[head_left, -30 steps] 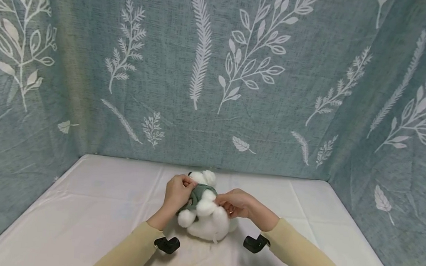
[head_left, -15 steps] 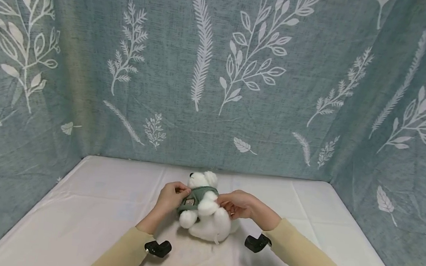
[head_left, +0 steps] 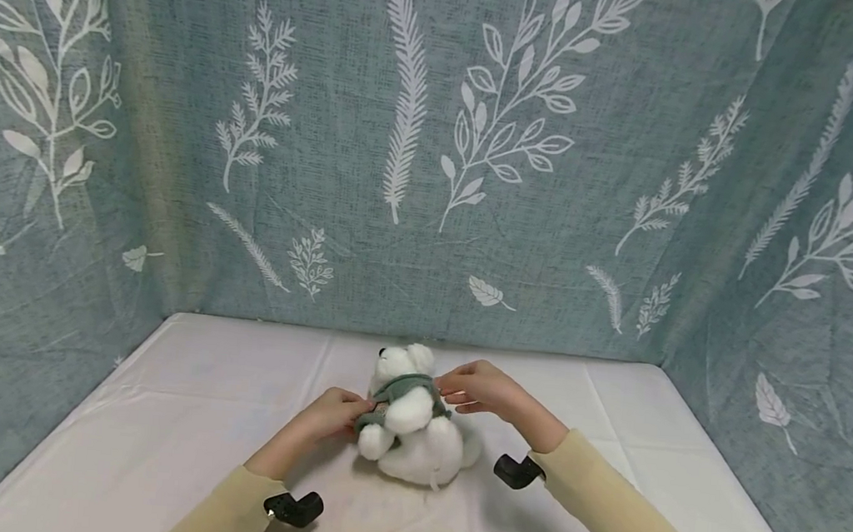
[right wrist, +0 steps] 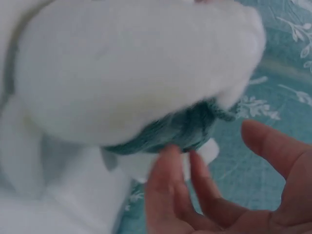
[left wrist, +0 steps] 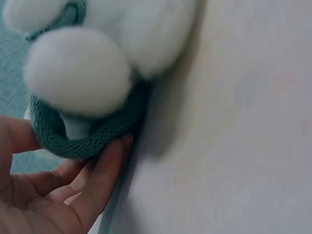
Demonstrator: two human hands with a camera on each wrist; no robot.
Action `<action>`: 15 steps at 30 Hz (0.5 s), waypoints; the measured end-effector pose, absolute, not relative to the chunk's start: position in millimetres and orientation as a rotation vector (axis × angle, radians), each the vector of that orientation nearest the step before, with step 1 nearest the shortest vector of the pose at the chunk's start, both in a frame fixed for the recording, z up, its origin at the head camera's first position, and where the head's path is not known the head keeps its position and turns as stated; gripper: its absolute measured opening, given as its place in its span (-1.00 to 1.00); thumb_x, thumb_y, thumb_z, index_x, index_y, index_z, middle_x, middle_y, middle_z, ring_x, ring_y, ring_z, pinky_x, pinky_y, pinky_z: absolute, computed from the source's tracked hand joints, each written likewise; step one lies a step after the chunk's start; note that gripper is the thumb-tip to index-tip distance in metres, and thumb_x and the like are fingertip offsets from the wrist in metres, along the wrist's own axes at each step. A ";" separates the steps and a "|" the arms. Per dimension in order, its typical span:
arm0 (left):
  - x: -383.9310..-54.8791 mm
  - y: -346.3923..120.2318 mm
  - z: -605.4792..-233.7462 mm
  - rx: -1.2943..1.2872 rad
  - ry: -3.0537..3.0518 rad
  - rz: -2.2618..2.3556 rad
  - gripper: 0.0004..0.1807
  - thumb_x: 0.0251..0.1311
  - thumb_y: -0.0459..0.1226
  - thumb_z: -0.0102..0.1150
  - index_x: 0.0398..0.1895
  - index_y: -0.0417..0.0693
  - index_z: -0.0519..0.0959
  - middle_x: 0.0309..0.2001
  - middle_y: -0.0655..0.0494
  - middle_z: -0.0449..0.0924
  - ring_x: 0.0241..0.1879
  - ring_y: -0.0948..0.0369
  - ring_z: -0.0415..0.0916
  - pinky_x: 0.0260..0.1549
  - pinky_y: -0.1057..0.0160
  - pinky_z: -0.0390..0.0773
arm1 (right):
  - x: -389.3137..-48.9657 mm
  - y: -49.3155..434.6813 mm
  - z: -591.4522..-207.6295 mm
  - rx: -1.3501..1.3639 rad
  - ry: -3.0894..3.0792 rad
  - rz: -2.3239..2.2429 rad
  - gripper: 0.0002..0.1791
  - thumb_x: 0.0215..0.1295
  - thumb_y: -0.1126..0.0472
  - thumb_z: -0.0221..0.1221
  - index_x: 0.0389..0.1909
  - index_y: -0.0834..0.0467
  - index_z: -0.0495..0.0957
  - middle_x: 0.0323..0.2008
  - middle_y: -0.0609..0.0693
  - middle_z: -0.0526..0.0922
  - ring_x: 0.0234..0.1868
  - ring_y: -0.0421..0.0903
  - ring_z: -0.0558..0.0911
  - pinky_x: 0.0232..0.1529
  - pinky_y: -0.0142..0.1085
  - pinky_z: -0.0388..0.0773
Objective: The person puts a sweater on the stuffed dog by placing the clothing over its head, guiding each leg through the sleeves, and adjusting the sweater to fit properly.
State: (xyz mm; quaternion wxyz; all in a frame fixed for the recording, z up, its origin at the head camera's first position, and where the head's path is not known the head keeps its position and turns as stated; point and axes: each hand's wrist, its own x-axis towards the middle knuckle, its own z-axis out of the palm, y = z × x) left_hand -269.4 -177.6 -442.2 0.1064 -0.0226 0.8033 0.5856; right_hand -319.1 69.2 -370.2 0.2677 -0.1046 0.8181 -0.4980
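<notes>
A white plush dog (head_left: 392, 367) with a dark nose sits on the white-covered table, facing left. It wears a green knitted sweater (left wrist: 73, 146) with a small label on the front. My left hand (head_left: 330, 415) holds the sweater's lower front edge, thumb on one side and fingers on the other, as the left wrist view shows. On the other side, my right hand (head_left: 483, 389) is beside the sweater's back near the neck. Its fingers (right wrist: 207, 183) are spread and loosely bent, with nothing between them and the thumb. The plush dog's far side is hidden in the head view.
A white cloth (head_left: 234, 418) covers the table. Blue-green curtains (head_left: 351, 168) with white leaf prints hang behind and at both sides. Each wrist carries a black camera, the left camera (head_left: 295, 508) low over the table and the right camera (head_left: 518, 472) beside the plush dog.
My left hand has moved down from the sweater's neck to its lower front edge. The right hand has released the sweater's back and risen slightly. The plush dog stays in place.
</notes>
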 end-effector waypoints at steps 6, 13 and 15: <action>-269.5 -169.5 -442.9 -0.035 2.149 1.884 -0.63 0.36 -0.23 -0.02 -0.08 -0.45 0.51 -0.21 -0.01 0.55 -0.32 0.26 0.52 -0.35 0.28 0.57 | -313.1 64.8 -363.5 -0.286 2.216 -1.322 -0.50 0.30 0.03 0.17 0.10 0.32 0.51 -0.02 0.17 0.61 -0.08 -0.04 0.66 -0.12 -0.22 0.63; -266.4 -151.7 -426.1 -0.159 2.092 2.118 -0.69 0.30 -0.28 0.01 -0.07 -0.39 0.50 -0.17 -0.05 0.52 -0.32 0.24 0.51 -0.35 0.30 0.54 | -312.0 75.3 -364.0 -0.202 2.197 -1.358 -0.40 0.35 -0.08 0.09 0.15 0.36 0.44 -0.01 0.18 0.56 -0.16 -0.09 0.66 -0.12 -0.19 0.63; -266.4 -146.3 -415.7 -0.157 2.155 2.127 -0.68 0.29 -0.27 0.04 -0.03 -0.37 0.50 -0.09 -0.09 0.51 -0.30 0.23 0.52 -0.31 0.28 0.55 | -312.3 81.5 -365.6 -0.168 2.155 -1.399 -0.37 0.37 -0.11 0.04 0.14 0.39 0.42 -0.07 0.17 0.57 -0.24 -0.11 0.66 -0.13 -0.19 0.64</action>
